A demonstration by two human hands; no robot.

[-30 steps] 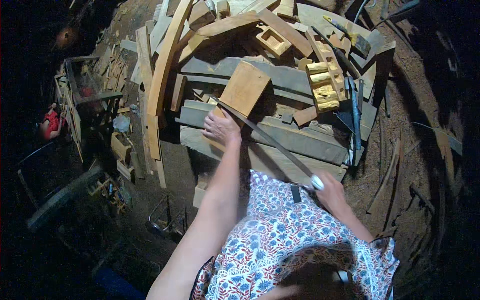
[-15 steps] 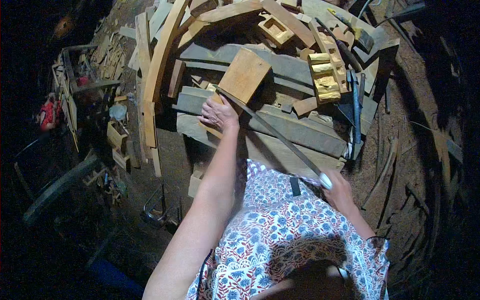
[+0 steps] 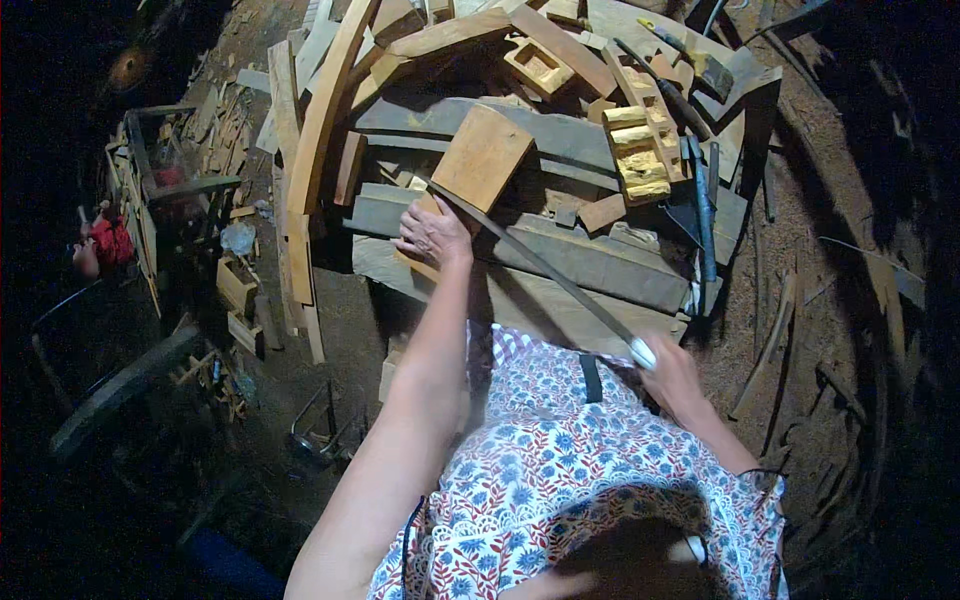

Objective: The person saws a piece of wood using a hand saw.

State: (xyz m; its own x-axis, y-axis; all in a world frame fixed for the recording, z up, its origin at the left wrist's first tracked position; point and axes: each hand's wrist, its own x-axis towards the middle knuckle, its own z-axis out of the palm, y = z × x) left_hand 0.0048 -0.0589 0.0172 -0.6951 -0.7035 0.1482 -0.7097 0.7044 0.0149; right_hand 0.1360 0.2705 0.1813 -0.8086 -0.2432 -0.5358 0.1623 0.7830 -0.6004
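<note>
My left hand (image 3: pixel 436 234) is closed on the near end of a light brown wooden block (image 3: pixel 483 155), thumb up along its edge; the palm hides part of the wood. The block lies tilted across the grey planks. In my right hand (image 3: pixel 672 380), near my lap, is the white handle of a long, thin metal file (image 3: pixel 540 262). The file slants up and left, and its far end crosses the block just above my left thumb. Whether the file touches the wood there I cannot tell.
Grey planks (image 3: pixel 580 250) form the bench top. Carved yellow wooden blocks (image 3: pixel 637 152) and a blue-handled tool (image 3: pixel 707 215) lie at its right. Long curved boards (image 3: pixel 325 110) stand along the left. Wood scraps (image 3: pixel 215 130) litter the ground further left.
My right hand and the file have shifted slightly up and left. My left hand stays on the block; the whole view has moved a little.
</note>
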